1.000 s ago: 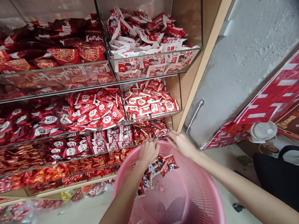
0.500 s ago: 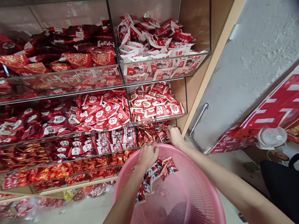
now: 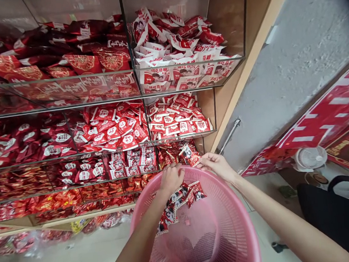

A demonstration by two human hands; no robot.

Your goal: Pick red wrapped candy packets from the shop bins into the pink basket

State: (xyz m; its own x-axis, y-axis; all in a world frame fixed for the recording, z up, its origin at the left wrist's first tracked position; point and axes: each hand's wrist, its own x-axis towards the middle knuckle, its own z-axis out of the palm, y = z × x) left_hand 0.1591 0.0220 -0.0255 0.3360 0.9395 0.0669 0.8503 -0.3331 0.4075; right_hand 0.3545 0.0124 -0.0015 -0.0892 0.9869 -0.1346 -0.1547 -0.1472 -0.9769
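Observation:
My right hand [image 3: 216,164] pinches a small red candy packet [image 3: 189,155] by its edge, just above the far rim of a pink plastic basket [image 3: 248,222]. The packet's front carries a printed picture. My left hand [image 3: 171,179] is curled over the basket's far left rim, its fingers closed around it. Inside the basket, several red and black printed packets [image 3: 195,193] lie against the far left side. Right behind the rim is a shelf bin of red and gold packets [image 3: 167,154], partly hidden by the held packet.
Shelves with glass fronts [image 3: 96,74] hold red packets in many bins. At the right is a grey wall [image 3: 274,81] with a red banner [image 3: 320,124], a white fan [image 3: 311,157] and a black chair [image 3: 337,218]. Plastic bags [image 3: 34,241] lie under the shelves.
My right hand has come back out of the shelf bin with a packet in its fingers, now over the basket rim. The left hand stays on the rim. The view has shifted slightly.

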